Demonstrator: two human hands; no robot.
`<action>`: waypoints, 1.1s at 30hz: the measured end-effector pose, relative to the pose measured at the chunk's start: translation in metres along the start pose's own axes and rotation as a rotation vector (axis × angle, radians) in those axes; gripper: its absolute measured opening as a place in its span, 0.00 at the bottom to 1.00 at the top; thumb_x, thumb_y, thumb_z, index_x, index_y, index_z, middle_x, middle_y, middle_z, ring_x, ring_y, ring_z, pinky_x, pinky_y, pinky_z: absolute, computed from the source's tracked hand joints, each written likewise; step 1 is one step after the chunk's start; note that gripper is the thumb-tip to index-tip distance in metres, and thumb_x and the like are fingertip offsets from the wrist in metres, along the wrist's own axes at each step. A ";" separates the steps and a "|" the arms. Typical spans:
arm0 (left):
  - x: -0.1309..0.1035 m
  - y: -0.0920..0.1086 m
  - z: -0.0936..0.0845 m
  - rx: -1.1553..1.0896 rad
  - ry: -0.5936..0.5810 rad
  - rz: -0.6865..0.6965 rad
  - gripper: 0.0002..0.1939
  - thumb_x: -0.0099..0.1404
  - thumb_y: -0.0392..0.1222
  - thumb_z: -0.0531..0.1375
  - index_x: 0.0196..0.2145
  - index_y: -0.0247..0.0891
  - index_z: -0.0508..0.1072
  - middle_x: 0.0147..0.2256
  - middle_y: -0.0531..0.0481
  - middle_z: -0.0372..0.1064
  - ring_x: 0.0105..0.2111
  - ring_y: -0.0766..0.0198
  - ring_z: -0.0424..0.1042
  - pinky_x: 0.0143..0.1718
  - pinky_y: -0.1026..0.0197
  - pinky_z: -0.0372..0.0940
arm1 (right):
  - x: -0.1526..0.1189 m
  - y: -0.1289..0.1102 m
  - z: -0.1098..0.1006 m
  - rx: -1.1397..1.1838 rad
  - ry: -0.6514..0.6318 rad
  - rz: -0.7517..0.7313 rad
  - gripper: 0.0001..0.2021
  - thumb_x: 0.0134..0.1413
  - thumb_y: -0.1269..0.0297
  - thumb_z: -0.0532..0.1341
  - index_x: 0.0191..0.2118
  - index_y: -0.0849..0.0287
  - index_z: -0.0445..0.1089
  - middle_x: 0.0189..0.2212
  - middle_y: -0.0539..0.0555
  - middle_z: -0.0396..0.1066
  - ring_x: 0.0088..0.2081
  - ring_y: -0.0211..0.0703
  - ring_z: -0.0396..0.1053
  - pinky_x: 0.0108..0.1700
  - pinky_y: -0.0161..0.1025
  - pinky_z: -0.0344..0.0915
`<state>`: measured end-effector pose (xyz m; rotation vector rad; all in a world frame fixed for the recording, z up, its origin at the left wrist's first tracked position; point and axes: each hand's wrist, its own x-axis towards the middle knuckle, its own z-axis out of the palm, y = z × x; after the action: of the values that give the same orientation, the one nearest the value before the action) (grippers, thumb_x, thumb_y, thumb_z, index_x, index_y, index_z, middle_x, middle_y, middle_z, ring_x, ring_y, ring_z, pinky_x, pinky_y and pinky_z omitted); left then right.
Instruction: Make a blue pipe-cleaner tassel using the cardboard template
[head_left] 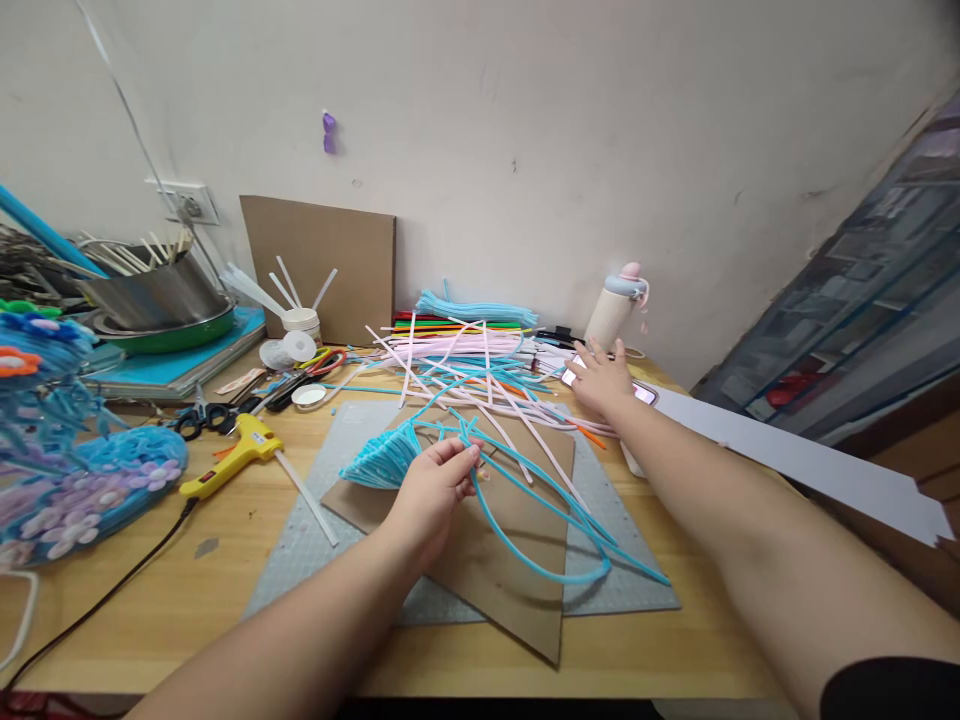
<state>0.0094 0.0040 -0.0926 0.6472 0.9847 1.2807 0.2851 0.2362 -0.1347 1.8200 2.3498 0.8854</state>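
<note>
My left hand (442, 480) is closed, thumb and fingertips pinching blue pipe cleaners (517, 550) that loop out to the right. Against its far left side is a cone-shaped bundle of wound blue pipe cleaners (381, 456). Beneath them a piece of brown cardboard (517, 590) lies at an angle on a grey cutting mat (300, 535). My right hand (602, 378) reaches to the back right with its fingers spread, over a phone (644, 394) whose lit screen shows at both sides of the hand. I cannot tell how firmly it touches the phone.
Loose pink and blue pipe cleaners (457, 350) are heaped at the back, beside a bottle (609, 315). A yellow glue gun (236, 457), scissors (202, 414) and a blue flower-covered craft piece (90, 490) are at left. White sheets (787, 450) stick out on the right.
</note>
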 end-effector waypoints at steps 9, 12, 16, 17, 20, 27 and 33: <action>0.002 -0.002 -0.002 0.029 -0.017 0.004 0.16 0.44 0.46 0.69 0.26 0.33 0.72 0.24 0.54 0.64 0.23 0.74 0.64 0.24 0.72 0.56 | -0.012 0.012 -0.004 0.043 0.156 -0.116 0.16 0.55 0.64 0.50 0.43 0.54 0.73 0.58 0.54 0.59 0.61 0.51 0.46 0.60 0.61 0.25; 0.002 -0.002 -0.003 0.031 -0.018 0.012 0.16 0.44 0.46 0.69 0.25 0.33 0.71 0.25 0.54 0.65 0.23 0.74 0.64 0.24 0.71 0.57 | -0.018 0.022 -0.009 0.058 0.202 -0.079 0.16 0.56 0.65 0.49 0.42 0.56 0.73 0.55 0.55 0.63 0.59 0.50 0.50 0.60 0.59 0.27; 0.002 -0.002 -0.003 0.025 -0.018 0.011 0.16 0.43 0.46 0.69 0.25 0.33 0.71 0.26 0.53 0.65 0.24 0.74 0.64 0.25 0.71 0.57 | -0.027 0.033 -0.006 0.088 0.266 0.000 0.17 0.56 0.67 0.49 0.44 0.56 0.72 0.55 0.57 0.62 0.58 0.52 0.52 0.59 0.61 0.30; 0.002 -0.002 -0.002 0.025 -0.018 0.012 0.16 0.43 0.46 0.69 0.24 0.33 0.70 0.26 0.53 0.65 0.24 0.74 0.64 0.25 0.71 0.56 | -0.028 0.035 -0.004 0.097 0.273 0.008 0.17 0.56 0.67 0.49 0.46 0.55 0.71 0.55 0.57 0.61 0.58 0.53 0.52 0.59 0.62 0.30; 0.001 -0.002 -0.001 0.027 -0.021 0.011 0.16 0.43 0.46 0.69 0.24 0.33 0.70 0.26 0.53 0.66 0.23 0.74 0.64 0.24 0.71 0.56 | -0.028 0.036 0.003 0.108 0.251 0.006 0.19 0.56 0.66 0.49 0.50 0.51 0.68 0.58 0.55 0.59 0.59 0.53 0.49 0.58 0.63 0.30; -0.001 0.000 0.000 0.038 -0.015 -0.005 0.17 0.42 0.46 0.69 0.25 0.33 0.71 0.24 0.54 0.64 0.23 0.74 0.63 0.25 0.70 0.55 | -0.026 0.031 0.003 0.168 0.132 -0.017 0.22 0.56 0.66 0.49 0.56 0.45 0.61 0.62 0.51 0.51 0.63 0.51 0.43 0.58 0.65 0.26; 0.001 -0.002 -0.002 0.057 -0.026 -0.003 0.15 0.44 0.46 0.68 0.26 0.33 0.72 0.24 0.55 0.64 0.23 0.74 0.63 0.25 0.70 0.54 | -0.022 0.040 -0.005 0.592 -0.033 0.236 0.30 0.49 0.66 0.55 0.60 0.57 0.55 0.58 0.63 0.58 0.58 0.60 0.54 0.57 0.68 0.34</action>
<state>0.0089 0.0039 -0.0954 0.7043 1.0037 1.2421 0.3256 0.2207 -0.1189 2.3209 2.5994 0.1539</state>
